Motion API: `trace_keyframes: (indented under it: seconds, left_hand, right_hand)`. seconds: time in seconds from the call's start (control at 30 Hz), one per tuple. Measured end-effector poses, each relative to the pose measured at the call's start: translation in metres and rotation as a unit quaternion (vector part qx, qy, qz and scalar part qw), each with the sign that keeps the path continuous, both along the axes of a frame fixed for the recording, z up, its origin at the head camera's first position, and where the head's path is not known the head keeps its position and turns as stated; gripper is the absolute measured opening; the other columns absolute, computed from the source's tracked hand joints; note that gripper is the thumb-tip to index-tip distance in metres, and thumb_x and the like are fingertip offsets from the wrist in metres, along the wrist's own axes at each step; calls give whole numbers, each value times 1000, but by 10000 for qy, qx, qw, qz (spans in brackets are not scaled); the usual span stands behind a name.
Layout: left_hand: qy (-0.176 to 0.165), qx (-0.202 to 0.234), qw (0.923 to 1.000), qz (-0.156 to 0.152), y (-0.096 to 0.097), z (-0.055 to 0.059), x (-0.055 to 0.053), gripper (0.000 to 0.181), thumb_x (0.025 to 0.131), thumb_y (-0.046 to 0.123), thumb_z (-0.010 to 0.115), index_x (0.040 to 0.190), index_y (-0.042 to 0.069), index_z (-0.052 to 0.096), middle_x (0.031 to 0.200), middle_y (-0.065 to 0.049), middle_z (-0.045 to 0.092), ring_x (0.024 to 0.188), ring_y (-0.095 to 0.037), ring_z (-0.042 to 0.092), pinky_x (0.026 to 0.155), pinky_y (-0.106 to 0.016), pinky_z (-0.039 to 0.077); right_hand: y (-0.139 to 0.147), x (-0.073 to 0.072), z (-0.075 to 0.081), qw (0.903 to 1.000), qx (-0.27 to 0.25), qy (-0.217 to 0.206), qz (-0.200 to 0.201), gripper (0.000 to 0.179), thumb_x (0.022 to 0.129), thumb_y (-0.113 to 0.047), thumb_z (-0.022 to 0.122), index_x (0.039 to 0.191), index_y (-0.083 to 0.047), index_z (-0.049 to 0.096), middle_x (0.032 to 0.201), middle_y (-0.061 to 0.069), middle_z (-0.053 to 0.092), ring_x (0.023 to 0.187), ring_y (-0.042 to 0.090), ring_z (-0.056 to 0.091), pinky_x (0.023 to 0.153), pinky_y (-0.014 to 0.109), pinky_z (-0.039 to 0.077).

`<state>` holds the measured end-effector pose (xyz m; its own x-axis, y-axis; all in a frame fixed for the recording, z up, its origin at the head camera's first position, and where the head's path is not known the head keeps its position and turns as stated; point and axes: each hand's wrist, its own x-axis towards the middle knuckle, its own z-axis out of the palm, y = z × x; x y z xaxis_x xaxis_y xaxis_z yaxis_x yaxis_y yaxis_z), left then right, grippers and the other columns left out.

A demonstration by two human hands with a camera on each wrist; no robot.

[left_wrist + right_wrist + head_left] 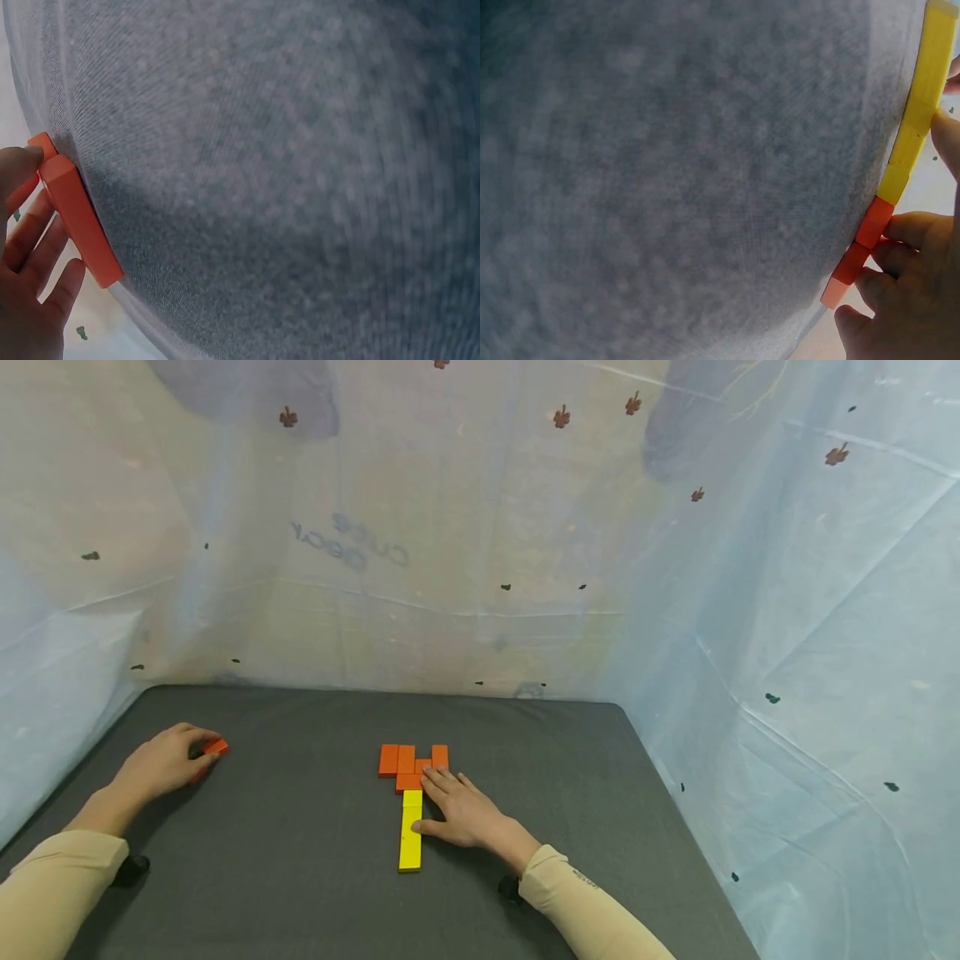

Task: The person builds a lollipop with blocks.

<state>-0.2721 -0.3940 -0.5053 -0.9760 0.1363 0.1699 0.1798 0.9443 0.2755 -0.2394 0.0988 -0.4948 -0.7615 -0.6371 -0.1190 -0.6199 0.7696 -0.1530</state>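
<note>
On the left part of the dark grey table, my left hand (161,764) grips an orange block (216,747) between thumb and fingers. A longer orange block (84,223) lies against the fingers in the left wrist view. Near the middle, my right hand (465,810) is spread flat. Its fingertips touch a group of orange blocks (406,760), hiding part of them, and its thumb rests at a yellow strip (410,843). The strip stands below the orange group, its upper end touching it. In the right wrist view the orange blocks (851,262) continue in line from the yellow strip (922,82).
The grey cloth table top (300,843) has rounded far corners. Translucent plastic sheeting (450,635) with leaf prints hangs behind it and along the right side (810,735).
</note>
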Motion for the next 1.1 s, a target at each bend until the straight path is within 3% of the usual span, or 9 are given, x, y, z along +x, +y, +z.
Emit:
trace_keyframes:
  seconds: [0.47, 0.7, 1.1]
  left_hand:
    - [243, 215, 9995, 44, 4, -5, -2, 38, 88, 21, 66, 118, -2, 63, 115, -32, 55, 96, -49, 55, 73, -63, 43]
    - [531, 386, 9978, 42, 10, -9, -1, 34, 86, 15, 67, 114, -4, 64, 107, -30, 59, 93, -47, 57, 75, -61, 42]
    - [971, 859, 9914, -161, 40, 5, -1, 34, 87, 13, 68, 116, -3, 63, 110, -24, 58, 96, -44, 57, 74, -61, 43]
  right_hand:
    - [0, 0, 1, 10000, 24, 5, -23, 84, 92, -68, 39, 155, -17, 18, 161, -4, 11, 149, 19, 11, 119, 46, 16]
    - [0, 0, -1, 10000, 25, 45, -25, 84, 91, -69, 40, 155, -18, 18, 161, -4, 12, 149, 19, 12, 119, 46, 17]
    - [-2, 1, 2, 10000, 60, 40, 10, 83, 93, -66, 39, 154, -15, 19, 162, -2, 11, 149, 20, 12, 119, 46, 16]
